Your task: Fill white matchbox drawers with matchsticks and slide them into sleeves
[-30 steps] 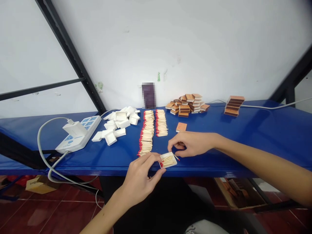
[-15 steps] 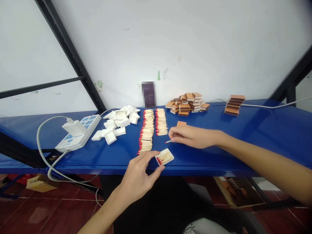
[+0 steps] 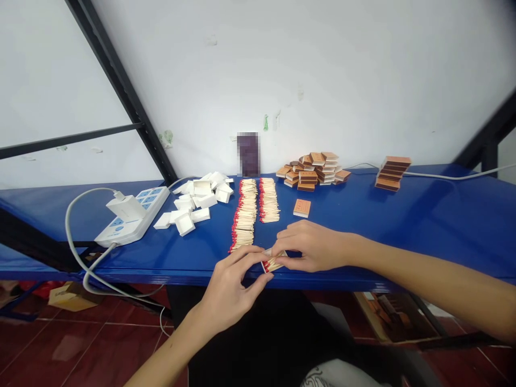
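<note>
Near the front edge of the blue shelf, my left hand (image 3: 236,282) grips a small white matchbox tray (image 3: 264,267) between thumb and fingers. Red-tipped matches (image 3: 273,264) lie inside the tray. My right hand (image 3: 314,248) is over the tray's right side, its thumb and fingers pinched on a match that they mostly hide. Just beyond the tray run two rows of loose matches, a longer left row (image 3: 245,215) and a shorter right row (image 3: 269,201). A single orange-brown matchbox (image 3: 302,207) lies behind my right hand.
White empty trays (image 3: 201,196) are heaped at the left, beside a power strip (image 3: 135,220) with a plugged-in charger and cable. Matchboxes (image 3: 316,169) are piled at the back, and a leaning stack of matchboxes (image 3: 393,173) stands farther right. Black shelf posts (image 3: 121,91) frame the sides.
My right hand has moved left and toward me, bringing a match to the tray. The single matchbox behind it now shows fully. My left hand still holds the tray.
</note>
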A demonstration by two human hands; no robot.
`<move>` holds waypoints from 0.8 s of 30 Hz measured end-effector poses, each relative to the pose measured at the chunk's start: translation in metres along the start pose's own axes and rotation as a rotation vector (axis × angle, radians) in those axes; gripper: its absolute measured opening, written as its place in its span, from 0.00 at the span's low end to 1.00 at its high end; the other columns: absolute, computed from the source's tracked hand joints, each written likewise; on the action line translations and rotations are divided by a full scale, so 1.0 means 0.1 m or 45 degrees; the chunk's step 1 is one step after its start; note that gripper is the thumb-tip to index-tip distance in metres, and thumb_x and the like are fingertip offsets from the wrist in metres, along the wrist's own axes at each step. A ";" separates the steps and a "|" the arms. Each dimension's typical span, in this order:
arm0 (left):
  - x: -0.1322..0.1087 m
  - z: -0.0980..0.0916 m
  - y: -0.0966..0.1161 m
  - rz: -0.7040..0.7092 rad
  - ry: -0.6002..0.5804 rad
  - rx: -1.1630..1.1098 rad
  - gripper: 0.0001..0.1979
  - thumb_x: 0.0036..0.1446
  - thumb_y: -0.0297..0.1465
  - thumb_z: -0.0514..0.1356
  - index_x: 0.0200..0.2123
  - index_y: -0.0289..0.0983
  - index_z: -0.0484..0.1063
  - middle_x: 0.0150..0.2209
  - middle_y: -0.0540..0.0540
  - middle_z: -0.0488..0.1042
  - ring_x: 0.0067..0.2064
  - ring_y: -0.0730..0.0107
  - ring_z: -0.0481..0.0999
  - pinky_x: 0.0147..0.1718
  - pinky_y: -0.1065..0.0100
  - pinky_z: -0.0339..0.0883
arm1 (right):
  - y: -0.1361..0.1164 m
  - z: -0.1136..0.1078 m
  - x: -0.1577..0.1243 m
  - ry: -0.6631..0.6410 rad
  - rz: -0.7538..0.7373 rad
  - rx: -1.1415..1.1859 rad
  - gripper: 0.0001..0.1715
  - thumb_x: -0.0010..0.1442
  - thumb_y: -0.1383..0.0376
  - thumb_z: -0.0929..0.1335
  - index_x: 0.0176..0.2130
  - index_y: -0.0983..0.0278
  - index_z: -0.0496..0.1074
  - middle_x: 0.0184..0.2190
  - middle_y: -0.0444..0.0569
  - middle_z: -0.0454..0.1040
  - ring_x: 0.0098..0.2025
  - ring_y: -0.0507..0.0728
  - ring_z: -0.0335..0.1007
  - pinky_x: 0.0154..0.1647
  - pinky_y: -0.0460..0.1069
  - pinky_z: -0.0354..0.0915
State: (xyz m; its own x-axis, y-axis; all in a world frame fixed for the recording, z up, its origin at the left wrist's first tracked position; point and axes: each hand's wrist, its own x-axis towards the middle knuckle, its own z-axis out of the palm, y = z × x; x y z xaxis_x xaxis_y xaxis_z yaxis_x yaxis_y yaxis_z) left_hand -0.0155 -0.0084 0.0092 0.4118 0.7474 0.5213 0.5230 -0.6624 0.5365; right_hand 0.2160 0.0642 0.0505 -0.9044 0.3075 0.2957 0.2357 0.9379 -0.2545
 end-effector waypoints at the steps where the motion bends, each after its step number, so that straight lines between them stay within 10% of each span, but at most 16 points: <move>1: 0.00 0.00 0.00 -0.001 -0.004 -0.001 0.12 0.63 0.30 0.63 0.50 0.44 0.73 0.50 0.48 0.74 0.46 0.68 0.76 0.50 0.64 0.72 | 0.00 0.01 0.00 0.008 0.003 -0.003 0.11 0.66 0.64 0.65 0.43 0.64 0.76 0.33 0.47 0.78 0.32 0.52 0.69 0.34 0.47 0.59; 24: 0.00 -0.01 0.00 0.091 -0.079 0.128 0.14 0.66 0.30 0.58 0.54 0.44 0.72 0.53 0.45 0.73 0.52 0.64 0.76 0.51 0.63 0.71 | -0.02 0.02 0.02 0.119 0.057 0.260 0.08 0.58 0.67 0.67 0.27 0.65 0.72 0.19 0.39 0.63 0.22 0.47 0.57 0.27 0.44 0.55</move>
State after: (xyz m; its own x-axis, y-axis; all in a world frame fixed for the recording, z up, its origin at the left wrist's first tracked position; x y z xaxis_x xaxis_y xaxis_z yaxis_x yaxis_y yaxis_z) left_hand -0.0160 -0.0082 0.0100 0.4943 0.7025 0.5120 0.5615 -0.7077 0.4289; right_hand 0.2131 0.0626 0.0499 -0.8555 0.3705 0.3616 0.1894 0.8741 -0.4473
